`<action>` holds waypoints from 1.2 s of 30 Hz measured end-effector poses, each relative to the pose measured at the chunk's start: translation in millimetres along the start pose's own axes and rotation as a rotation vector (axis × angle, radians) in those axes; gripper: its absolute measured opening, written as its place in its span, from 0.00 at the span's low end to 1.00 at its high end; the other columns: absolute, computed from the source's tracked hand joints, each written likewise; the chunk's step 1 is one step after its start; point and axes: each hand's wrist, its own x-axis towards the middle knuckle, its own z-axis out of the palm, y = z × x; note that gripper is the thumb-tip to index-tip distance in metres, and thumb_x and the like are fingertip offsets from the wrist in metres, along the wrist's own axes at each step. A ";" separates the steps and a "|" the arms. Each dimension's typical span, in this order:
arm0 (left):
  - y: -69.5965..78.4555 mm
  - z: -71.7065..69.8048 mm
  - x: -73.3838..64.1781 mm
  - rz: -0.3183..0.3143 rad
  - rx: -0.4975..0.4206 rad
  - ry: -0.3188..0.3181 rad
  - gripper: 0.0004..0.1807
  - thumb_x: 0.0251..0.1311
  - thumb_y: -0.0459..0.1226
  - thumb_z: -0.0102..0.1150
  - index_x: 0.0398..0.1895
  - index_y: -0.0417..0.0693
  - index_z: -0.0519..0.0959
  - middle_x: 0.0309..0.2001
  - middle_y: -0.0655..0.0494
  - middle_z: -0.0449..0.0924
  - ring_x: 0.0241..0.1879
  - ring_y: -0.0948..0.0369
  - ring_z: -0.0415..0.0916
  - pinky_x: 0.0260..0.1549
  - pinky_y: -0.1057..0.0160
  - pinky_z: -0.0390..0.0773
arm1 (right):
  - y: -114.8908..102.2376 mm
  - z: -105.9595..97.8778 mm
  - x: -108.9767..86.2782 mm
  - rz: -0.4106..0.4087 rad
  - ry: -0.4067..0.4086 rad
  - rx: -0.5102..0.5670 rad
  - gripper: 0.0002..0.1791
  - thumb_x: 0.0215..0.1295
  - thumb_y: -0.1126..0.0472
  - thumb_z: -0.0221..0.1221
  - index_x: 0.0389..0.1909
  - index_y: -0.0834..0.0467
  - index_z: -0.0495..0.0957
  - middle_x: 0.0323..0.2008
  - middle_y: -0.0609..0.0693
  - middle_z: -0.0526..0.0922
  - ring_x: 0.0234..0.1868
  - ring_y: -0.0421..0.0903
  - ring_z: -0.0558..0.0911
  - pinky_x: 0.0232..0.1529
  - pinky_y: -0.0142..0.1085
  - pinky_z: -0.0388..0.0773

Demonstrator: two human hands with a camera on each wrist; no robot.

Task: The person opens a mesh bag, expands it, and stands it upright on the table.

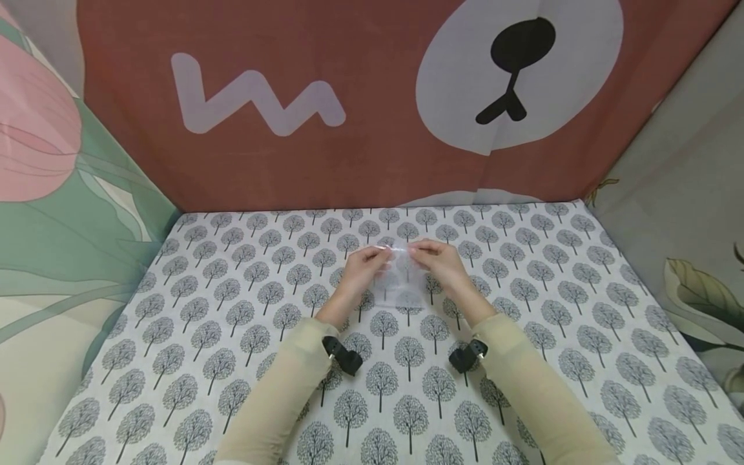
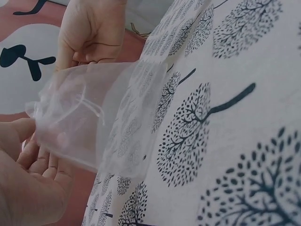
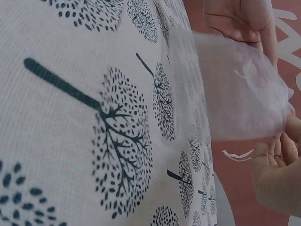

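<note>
A sheer white organza drawstring pouch [image 1: 401, 290] hangs between the two hands near the middle of the table, its lower part close over the cloth. My left hand [image 1: 366, 268] pinches its gathered top edge at the left corner. At the opposite corner my right hand [image 1: 440, 263] grips the same edge between thumb and fingers. Through the thin fabric in the left wrist view, the pouch [image 2: 124, 117] looks flat, with the tree print showing through. A loose white ribbon end [image 3: 239, 156] dangles beside the right hand in the right wrist view.
A white cloth with dark tree prints [image 1: 409, 352] covers the table. Behind it stands a reddish-brown fabric wall [image 1: 290, 174] with a cartoon face. Patterned curtains [image 1: 35, 252] close off both sides. Black wrist cameras [image 1: 349, 358] sit on both forearms.
</note>
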 end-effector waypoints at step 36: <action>-1.0 -2.0 0.4 0.007 -0.026 0.072 0.14 0.63 0.41 0.59 0.47 0.42 0.80 0.47 0.47 0.83 0.38 0.65 0.78 0.45 0.64 0.83 | 0.1 -2.3 1.6 0.026 -0.003 -0.020 0.19 0.67 0.58 0.57 0.54 0.65 0.74 0.35 0.41 0.78 0.36 0.34 0.77 0.43 0.22 0.80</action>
